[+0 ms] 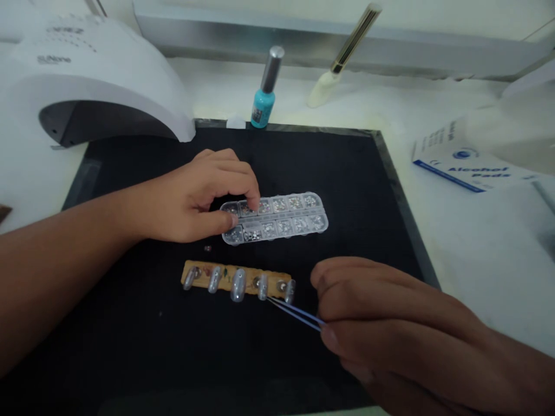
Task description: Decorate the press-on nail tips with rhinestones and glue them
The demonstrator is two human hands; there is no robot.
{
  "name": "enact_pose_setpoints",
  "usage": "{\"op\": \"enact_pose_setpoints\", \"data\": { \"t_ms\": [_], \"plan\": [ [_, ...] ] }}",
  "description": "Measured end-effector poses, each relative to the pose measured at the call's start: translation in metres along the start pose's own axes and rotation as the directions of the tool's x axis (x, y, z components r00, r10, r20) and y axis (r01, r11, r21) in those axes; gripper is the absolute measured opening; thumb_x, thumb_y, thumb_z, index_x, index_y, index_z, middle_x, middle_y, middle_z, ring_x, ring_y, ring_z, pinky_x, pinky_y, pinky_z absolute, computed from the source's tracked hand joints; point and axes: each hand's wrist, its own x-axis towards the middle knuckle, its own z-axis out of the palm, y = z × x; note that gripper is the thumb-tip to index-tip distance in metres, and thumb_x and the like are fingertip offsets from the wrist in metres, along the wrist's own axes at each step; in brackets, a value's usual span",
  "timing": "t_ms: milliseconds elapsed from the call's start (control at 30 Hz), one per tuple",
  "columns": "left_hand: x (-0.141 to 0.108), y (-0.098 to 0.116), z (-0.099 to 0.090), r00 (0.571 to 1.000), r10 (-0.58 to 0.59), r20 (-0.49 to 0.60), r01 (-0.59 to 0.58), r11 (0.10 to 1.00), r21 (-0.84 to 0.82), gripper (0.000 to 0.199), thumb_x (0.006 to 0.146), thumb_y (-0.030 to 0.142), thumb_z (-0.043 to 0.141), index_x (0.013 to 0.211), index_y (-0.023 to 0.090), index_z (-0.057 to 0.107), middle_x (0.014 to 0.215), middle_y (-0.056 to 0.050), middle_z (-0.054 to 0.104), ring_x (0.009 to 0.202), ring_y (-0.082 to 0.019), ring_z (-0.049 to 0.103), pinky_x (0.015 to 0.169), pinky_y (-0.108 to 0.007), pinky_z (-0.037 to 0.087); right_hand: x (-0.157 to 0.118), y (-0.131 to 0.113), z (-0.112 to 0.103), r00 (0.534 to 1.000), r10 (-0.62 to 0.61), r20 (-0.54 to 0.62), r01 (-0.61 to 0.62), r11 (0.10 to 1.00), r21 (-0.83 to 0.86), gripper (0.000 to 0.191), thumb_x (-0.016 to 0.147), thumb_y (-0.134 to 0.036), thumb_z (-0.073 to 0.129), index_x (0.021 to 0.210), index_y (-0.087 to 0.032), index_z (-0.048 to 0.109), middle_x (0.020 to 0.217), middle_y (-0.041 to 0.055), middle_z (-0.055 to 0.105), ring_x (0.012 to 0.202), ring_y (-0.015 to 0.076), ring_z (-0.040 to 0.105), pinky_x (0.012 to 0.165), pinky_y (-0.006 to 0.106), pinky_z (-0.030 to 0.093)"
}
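Note:
My right hand [381, 318] pinches a pair of tweezers [299, 314], their tips at the lower end of a press-on nail [262, 286], second from the right in a row. Several silvery-grey nails, among them a large middle one [238, 285], are mounted along a wooden display strip [228, 278]. My left hand [212, 196] has thumb and forefinger closed on the left end of a clear compartment case [284, 218] of rhinestones. Between case and strip lies a tiny pinkish piece [208, 248], too small to make out.
A black mat [347, 179] lies under everything. Behind it stand a turquoise nail polish bottle [263, 104] and a pale bottle with a gold-striped cap [326, 88]. A white nail lamp [130, 75] is at back left, an alcohol pads box [472, 159] at right.

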Motion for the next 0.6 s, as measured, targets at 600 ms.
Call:
{"op": "enact_pose_setpoints", "data": {
  "t_ms": [600],
  "plan": [
    [0.005, 0.006, -0.015, 0.999, -0.001, 0.052, 0.002, 1.000, -0.027, 0.021, 0.088, 0.022, 0.054, 0.102, 0.021, 0.069, 0.110, -0.006, 0.071, 0.107, -0.025, 0.060, 0.095, -0.043, 0.036, 0.001, 0.003, -0.001, 0.978, 0.005, -0.209, 0.020, 0.993, 0.120, 0.009, 0.098, -0.018, 0.050, 0.100, -0.021, 0.059, 0.080, 0.0056, 0.067, 0.073, 0.0170, 0.070, 0.072, 0.029, 0.064]
  ]
}}
